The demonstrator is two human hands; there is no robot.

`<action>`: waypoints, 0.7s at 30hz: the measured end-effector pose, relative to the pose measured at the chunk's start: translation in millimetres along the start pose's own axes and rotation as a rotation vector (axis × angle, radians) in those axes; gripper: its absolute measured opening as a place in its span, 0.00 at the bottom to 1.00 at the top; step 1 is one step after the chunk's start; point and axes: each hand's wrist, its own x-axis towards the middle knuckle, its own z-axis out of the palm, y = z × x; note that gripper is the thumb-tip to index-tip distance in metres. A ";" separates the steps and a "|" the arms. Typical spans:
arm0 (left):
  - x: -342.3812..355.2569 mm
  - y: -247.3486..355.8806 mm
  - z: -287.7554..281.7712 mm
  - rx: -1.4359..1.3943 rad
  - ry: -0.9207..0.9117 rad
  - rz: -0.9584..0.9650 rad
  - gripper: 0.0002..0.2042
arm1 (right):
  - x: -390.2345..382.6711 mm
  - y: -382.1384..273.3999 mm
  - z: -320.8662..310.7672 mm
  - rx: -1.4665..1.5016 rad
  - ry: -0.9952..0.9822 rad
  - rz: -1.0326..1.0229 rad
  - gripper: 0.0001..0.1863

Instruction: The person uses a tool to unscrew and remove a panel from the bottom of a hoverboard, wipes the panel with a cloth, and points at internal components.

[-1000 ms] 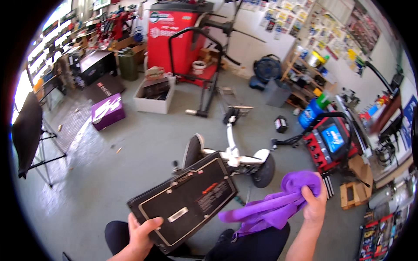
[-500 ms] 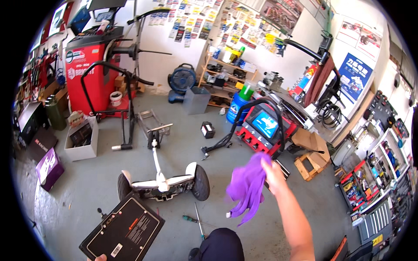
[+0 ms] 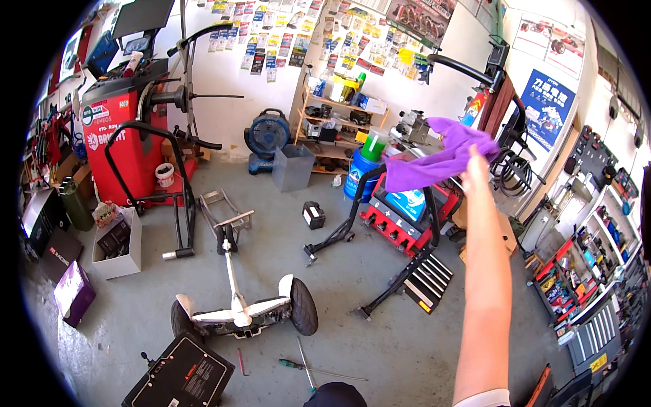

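Head view: right hand (image 3: 479, 166) is out at arm's length, fingers clamped on the purple cloth (image 3: 439, 161), up in front of the red machine (image 3: 397, 233). I'd gather that loose end so it can't snag. Black box (image 3: 180, 373)'s lower left; left hand's hidden, can't tell its fingers.

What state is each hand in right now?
Left hand: out of view, can't tell.
Right hand: closed, holding the purple cloth.
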 end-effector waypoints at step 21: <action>9.7 -17.0 9.2 0.131 0.008 -0.065 0.22 | 80.8 124.2 -17.8 -0.220 -0.131 -0.044 0.24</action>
